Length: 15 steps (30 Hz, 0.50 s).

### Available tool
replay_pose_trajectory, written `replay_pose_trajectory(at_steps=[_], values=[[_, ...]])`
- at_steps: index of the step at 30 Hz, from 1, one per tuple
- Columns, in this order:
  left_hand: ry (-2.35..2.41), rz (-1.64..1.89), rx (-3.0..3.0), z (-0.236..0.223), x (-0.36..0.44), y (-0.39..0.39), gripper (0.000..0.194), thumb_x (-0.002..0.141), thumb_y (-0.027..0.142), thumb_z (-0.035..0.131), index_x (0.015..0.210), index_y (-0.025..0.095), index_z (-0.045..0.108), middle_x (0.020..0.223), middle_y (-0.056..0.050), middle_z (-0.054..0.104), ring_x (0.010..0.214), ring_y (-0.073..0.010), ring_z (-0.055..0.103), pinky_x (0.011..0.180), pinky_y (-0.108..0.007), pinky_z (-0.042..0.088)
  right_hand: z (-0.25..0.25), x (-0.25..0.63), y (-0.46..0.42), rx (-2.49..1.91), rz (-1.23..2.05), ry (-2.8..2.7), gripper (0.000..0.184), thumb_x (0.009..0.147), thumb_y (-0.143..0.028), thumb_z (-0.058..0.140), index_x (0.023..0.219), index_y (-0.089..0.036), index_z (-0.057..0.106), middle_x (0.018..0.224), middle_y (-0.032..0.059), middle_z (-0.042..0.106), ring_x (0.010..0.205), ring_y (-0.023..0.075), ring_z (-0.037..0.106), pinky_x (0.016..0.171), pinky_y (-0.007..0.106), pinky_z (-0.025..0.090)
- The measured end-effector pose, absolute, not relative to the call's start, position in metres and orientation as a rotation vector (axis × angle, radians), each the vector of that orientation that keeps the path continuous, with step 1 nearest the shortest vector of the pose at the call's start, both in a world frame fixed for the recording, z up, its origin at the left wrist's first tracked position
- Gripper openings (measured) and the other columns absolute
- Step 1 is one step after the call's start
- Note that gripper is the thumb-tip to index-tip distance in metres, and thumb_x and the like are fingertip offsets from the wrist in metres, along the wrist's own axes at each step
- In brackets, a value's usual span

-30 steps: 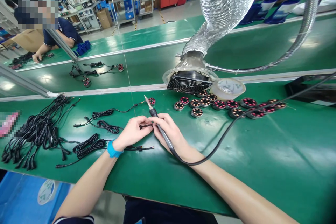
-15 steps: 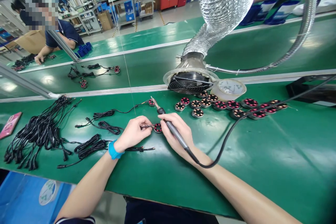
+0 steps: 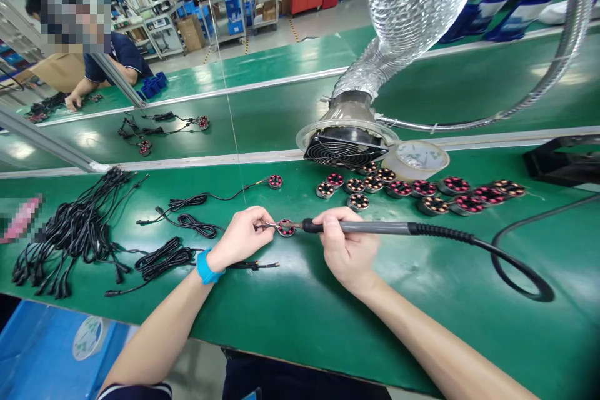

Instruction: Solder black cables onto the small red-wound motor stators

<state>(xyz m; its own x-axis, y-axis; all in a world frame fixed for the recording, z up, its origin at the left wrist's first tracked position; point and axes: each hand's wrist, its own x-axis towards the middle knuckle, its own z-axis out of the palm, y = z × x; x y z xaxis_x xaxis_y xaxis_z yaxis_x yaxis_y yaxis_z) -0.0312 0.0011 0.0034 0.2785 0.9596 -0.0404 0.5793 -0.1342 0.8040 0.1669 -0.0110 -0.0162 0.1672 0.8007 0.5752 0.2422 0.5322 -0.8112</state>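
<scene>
My right hand (image 3: 347,244) is closed around a grey soldering iron (image 3: 375,227) that lies level, its tip pointing left onto a small round red-and-copper part (image 3: 285,228) on the green bench. My left hand (image 3: 244,236), with a blue wristband, pinches a thin wire end (image 3: 263,225) held against that part. The iron's black cord (image 3: 510,259) loops away to the right. A loose black cable (image 3: 253,265) lies just under my left wrist.
A row of several round parts (image 3: 422,189) sits below a fume duct with a fan grille (image 3: 344,151) and a tape roll (image 3: 415,158). Bundled black cables (image 3: 70,231) lie at the left. A finished part with its cable (image 3: 274,182) lies behind my hands. Another person (image 3: 107,59) works at the far left.
My right hand swung the soldering iron from pointing up and away to lying level, with its tip now on the round part. The cord shifted to the right. My left hand stayed put.
</scene>
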Motion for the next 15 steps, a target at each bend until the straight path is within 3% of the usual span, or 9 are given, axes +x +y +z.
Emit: replay_pose_trajectory(at_steps=[15], values=[[1.388,0.649,1.761,0.0065,-0.0301,-0.0002,0.003,0.076,0.017,0.059,0.076,0.016,0.061,0.071,0.001,0.06,0.064,-0.0102,0.051,0.059,-0.021,0.039,-0.0218,0.1667,-0.0102,-0.978,0.529,-1.329,0.022,0.096,-0.03,0.05,0.081,-0.02,0.063,0.066,0.0011,0.062,0.06,0.0164,0.063,0.056,0.029,0.051]])
